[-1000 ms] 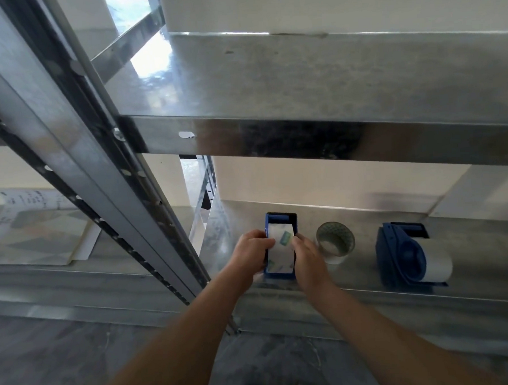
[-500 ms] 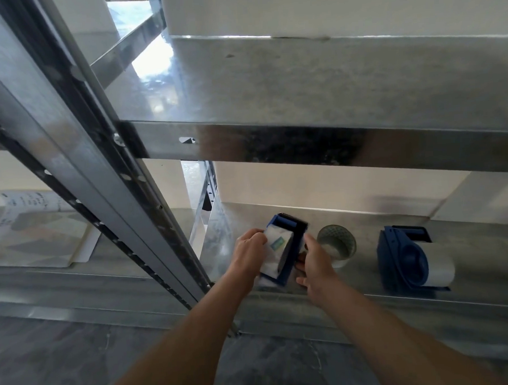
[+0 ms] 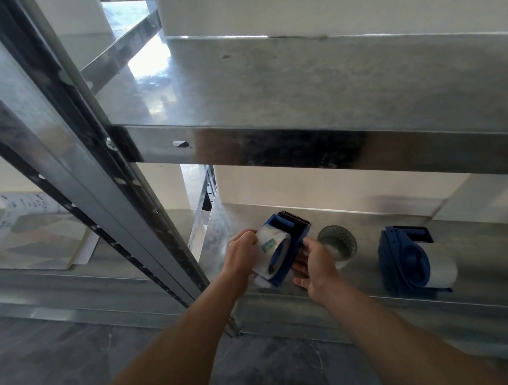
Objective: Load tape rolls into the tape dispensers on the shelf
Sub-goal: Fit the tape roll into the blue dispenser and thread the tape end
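My left hand (image 3: 240, 256) has its grip closed round the clear tape roll (image 3: 272, 247) seated in the tilted blue tape dispenser (image 3: 293, 237), and my right hand (image 3: 317, 267) clasps the dispenser's side, at the front of the lower metal shelf (image 3: 470, 240). A loose tape roll (image 3: 337, 242) and a second loaded dispenser (image 3: 409, 260) sit to the right on the shelf, above a grey floor (image 3: 79, 363).

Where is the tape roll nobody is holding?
In the head view, the loose tape roll sits on the lower shelf, right of centre, between the held blue dispenser and the second blue dispenser.

Upper shelf (image 3: 314, 80) overhangs the lower shelf (image 3: 369, 277); a gap separates loose roll (image 3: 337, 242) and loaded dispenser (image 3: 412, 260).
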Motion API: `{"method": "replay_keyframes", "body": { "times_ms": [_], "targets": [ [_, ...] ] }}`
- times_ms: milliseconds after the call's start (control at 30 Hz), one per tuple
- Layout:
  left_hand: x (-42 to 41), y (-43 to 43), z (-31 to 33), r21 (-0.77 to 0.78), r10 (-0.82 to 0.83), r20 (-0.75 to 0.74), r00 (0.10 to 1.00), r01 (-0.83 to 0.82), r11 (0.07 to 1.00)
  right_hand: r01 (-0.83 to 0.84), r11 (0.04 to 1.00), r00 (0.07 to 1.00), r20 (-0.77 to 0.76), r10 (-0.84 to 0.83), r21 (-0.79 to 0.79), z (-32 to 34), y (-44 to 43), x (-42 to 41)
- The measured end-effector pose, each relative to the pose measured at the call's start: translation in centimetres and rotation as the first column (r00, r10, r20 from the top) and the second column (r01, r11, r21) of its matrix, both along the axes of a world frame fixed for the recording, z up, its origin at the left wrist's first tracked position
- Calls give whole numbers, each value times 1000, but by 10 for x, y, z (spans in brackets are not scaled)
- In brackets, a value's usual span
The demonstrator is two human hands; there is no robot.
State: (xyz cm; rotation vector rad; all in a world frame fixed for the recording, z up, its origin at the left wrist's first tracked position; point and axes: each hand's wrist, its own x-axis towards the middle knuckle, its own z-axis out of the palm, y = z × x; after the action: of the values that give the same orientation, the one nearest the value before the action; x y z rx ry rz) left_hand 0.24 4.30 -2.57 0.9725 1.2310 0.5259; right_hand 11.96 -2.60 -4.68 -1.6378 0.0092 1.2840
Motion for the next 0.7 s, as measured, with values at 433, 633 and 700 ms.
{"method": "replay_keyframes", "body": {
  "times_ms": [433,633,700],
  "targets": [
    [-3,12,16,-304,205,382,901,-87,949,170,907,918,-397,-4,386,26,-1,26],
    [0,11,20,-312,35,325,945,73,947,6,917,880,-438,185,399,40,-10,34],
    [2,12,16,-326,-13,288,957,110,939,23,898,891,-417,181,439,37,-13,35]
  ]
}}
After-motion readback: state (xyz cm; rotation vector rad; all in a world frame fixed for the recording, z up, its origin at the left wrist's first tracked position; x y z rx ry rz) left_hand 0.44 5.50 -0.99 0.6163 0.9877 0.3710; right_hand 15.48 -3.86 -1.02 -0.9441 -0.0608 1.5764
